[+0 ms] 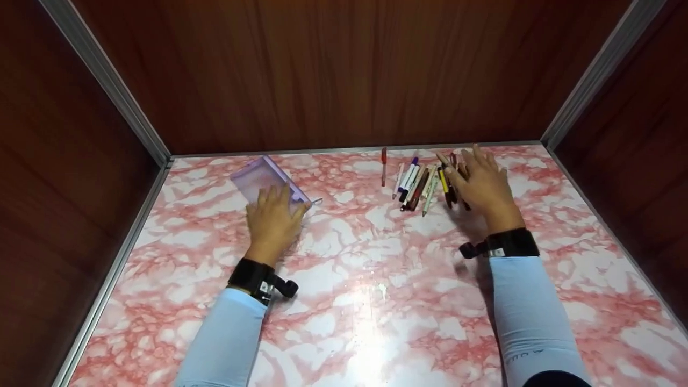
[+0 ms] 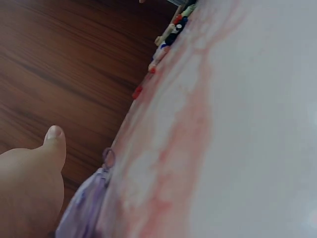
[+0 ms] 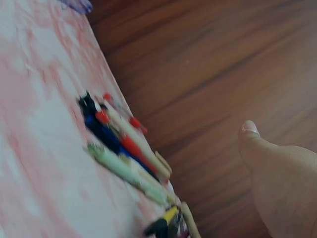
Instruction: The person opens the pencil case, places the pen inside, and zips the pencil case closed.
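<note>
A translucent purple zip pouch (image 1: 257, 180) lies flat at the left of the table, its zipper along one edge ending in a small pull loop (image 2: 108, 157). Over the pouch's near end is my left hand (image 1: 273, 220), fingers spread and palm down. My right hand (image 1: 484, 188) hovers with spread fingers at the right end of a loose group of pens and markers (image 1: 416, 185), overlapping several of them in the head view. A yellow and black pen (image 1: 443, 180) lies just beside its thumb. In the right wrist view, a pale green pen (image 3: 124, 173) lies near the thumb's side.
A red-capped pen (image 1: 384, 166) lies apart, left of the group. The marbled red and white table (image 1: 344, 258) is bounded by a wooden back wall (image 1: 344, 75) and side walls with metal edge strips (image 1: 107, 80).
</note>
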Motion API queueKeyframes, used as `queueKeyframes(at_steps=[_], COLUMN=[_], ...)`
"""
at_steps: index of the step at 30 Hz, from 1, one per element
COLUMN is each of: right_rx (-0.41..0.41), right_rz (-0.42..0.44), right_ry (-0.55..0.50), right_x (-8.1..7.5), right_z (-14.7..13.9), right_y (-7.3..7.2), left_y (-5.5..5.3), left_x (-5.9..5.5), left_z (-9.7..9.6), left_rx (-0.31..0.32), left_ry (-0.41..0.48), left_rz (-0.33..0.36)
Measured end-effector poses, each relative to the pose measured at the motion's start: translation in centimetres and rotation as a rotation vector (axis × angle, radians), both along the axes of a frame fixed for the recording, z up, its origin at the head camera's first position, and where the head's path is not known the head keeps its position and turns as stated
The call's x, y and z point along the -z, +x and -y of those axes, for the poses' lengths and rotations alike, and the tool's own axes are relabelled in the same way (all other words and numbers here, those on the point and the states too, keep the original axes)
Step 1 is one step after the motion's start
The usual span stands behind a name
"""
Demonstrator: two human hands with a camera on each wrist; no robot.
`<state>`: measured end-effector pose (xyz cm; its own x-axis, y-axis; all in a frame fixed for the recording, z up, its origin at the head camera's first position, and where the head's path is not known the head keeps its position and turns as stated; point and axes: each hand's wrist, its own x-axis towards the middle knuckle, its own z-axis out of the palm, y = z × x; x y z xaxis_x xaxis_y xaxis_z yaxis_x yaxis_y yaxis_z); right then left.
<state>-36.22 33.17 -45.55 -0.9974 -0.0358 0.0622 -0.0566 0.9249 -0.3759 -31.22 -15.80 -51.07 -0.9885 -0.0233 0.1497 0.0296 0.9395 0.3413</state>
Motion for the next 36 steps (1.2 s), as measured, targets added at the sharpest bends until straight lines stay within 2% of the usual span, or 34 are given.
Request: queueKeyframes(at_steps=[4, 7, 13, 18, 25, 31, 36], right_rx=[0.059, 0.105, 0.211, 0.272, 0.325, 0.344, 0.351], right_rz=[0.015, 0.001, -0.026, -0.035, 0.063, 0.077, 0.067], right_ry=[0.004, -0.009, -0.071, -0.096, -0.062, -0.078, -0.109], right_x=[0.4, 0.9, 1.8, 2.1, 2.9, 3.6, 3.9], right_z=[-1.4, -1.9, -2.3, -3.3, -4.8, -5.4, -5.6], right_y=[-0.2, -0.2, -0.6, -0.9, -0.8, -0.7, -0.7], left_y=[-0.1, 0.0, 0.3, 0.4, 0.5, 0.7, 0.7], left_x=[0.8, 0.9, 1.2, 1.5, 1.4, 1.7, 1.6], left_z=[-0.4, -0.6, -0.5, -0.9, -1.5, -1.8, -1.9], left_rx=[-0.042, -0.060, -0.098, -0.107, -0.103, -0.071, -0.089], left_ry=[0.041, 0.030, 0.017, 0.004, -0.008, 0.102, 0.263], left_rz=[0.022, 0.034, -0.012, -0.012, -0.001, -0.010, -0.086])
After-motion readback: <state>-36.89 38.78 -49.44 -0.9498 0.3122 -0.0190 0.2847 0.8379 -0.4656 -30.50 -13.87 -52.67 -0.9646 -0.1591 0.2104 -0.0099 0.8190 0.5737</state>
